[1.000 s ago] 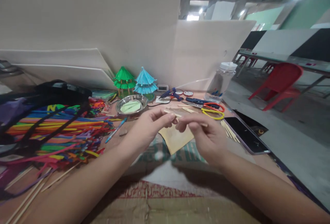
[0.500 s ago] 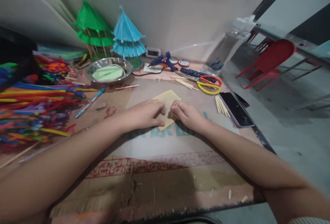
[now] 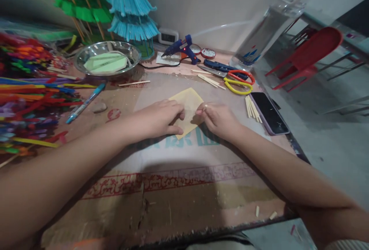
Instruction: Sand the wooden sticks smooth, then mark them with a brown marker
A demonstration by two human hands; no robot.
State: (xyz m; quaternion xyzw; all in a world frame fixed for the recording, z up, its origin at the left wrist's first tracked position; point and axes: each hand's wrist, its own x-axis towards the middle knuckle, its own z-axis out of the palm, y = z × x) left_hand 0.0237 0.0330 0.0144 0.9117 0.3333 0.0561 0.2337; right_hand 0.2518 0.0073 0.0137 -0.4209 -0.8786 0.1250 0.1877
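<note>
A square of pale yellow paper (image 3: 188, 100) lies flat on the tabletop, set at an angle. My left hand (image 3: 161, 118) rests on its left side, thumb and fingers apart, holding nothing. At the paper's right edge, my right hand (image 3: 217, 117) has its fingers pinched together. A tiny pale tip shows above those fingers, but what they hold is too small and too covered to name. Scissors (image 3: 239, 83) with red and yellow handles lie beyond my right hand, near several wooden sticks (image 3: 211, 81).
A blue glue gun (image 3: 181, 48), a steel bowl (image 3: 79, 63) and a clear bottle (image 3: 259, 38) stand along the back. Green (image 3: 83, 8) and blue (image 3: 132, 12) paper-roofed models rise behind the bowl. Pipe cleaners (image 3: 25, 104) crowd the left; a phone (image 3: 269, 113) lies right.
The view has tilted down and come closer, so the objects at the back sit higher. My right hand has turned slightly and moved right relative to the paper. My left hand stays on the paper.
</note>
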